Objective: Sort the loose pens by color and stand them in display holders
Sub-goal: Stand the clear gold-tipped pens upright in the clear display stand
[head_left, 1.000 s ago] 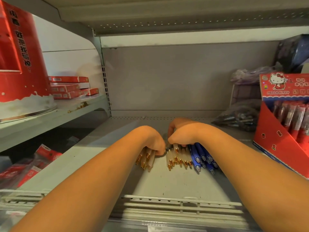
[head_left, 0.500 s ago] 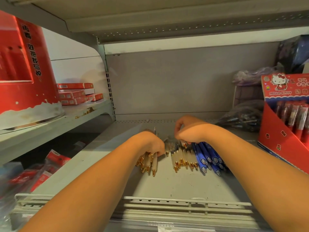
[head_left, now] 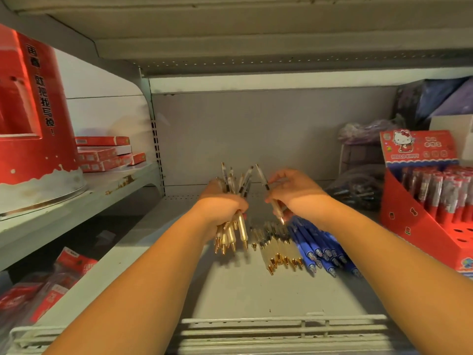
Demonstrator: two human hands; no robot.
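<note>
My left hand [head_left: 221, 207] grips a bundle of several clear pens with gold tips [head_left: 231, 234], lifted off the shelf, their tops fanning upward. My right hand [head_left: 294, 192] pinches a single clear gold-tipped pen [head_left: 267, 187], tilted, just right of the bundle. Below the hands, a row of clear gold-tipped pens [head_left: 279, 252] lies on the grey shelf [head_left: 256, 290]. Beside them on the right lies a group of blue pens [head_left: 320, 247]. A red Hello Kitty display holder [head_left: 419, 213] at the right holds several red-capped pens.
A white wire rail [head_left: 281, 322] runs along the shelf's front edge. Bagged pens [head_left: 358, 185] lie at the back right. On the left shelf stand a big red display box [head_left: 30, 111] and stacked red boxes [head_left: 105, 152]. Red packets [head_left: 51, 285] lie lower left.
Both hands have risen off the shelf. The left hand lifted its bundle of clear pens upright, and the right hand picked one clear pen from the row.
</note>
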